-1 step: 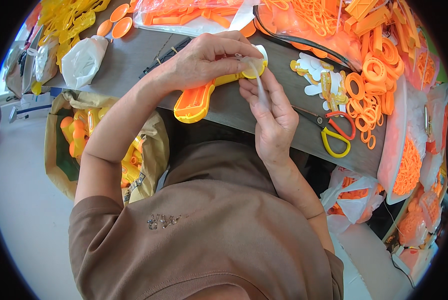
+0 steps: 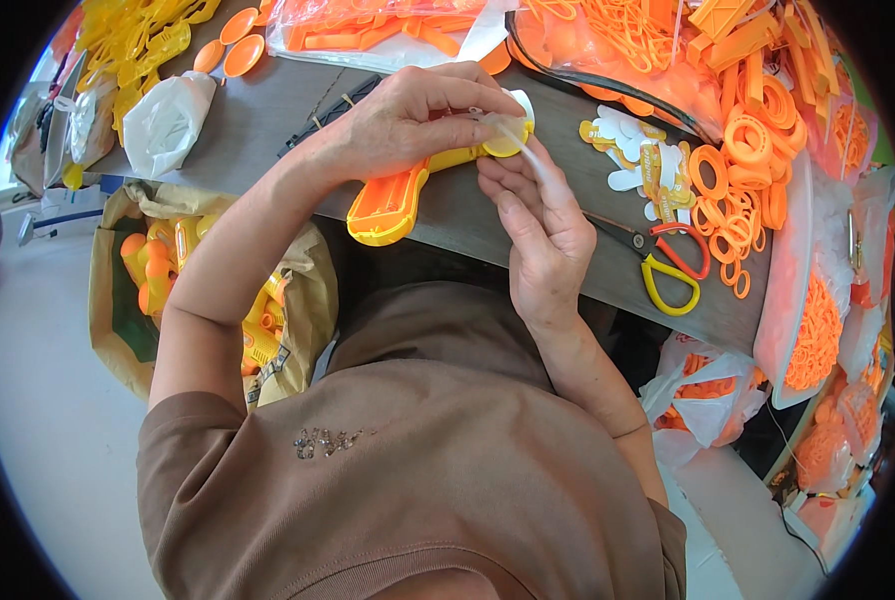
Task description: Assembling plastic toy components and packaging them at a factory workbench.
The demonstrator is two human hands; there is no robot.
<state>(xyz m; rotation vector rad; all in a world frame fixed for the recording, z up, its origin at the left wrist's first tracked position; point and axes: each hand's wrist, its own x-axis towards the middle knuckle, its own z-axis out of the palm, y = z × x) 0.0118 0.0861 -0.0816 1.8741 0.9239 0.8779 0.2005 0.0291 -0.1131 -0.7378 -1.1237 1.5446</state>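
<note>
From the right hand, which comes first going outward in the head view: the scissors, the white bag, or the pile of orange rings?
Measured from the right hand:
1. Scissors, with orange and yellow handles, just to its right on the table.
2. Pile of orange rings, farther right and up.
3. White bag, far off to the left, beyond the left hand.

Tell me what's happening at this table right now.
A person at a grey table holds an orange and yellow plastic toy piece in the left hand, its round yellow end pinched between both hands. The right hand presses a thin clear strip against that end. Orange rings, scissors and bags of parts lie around.
</note>
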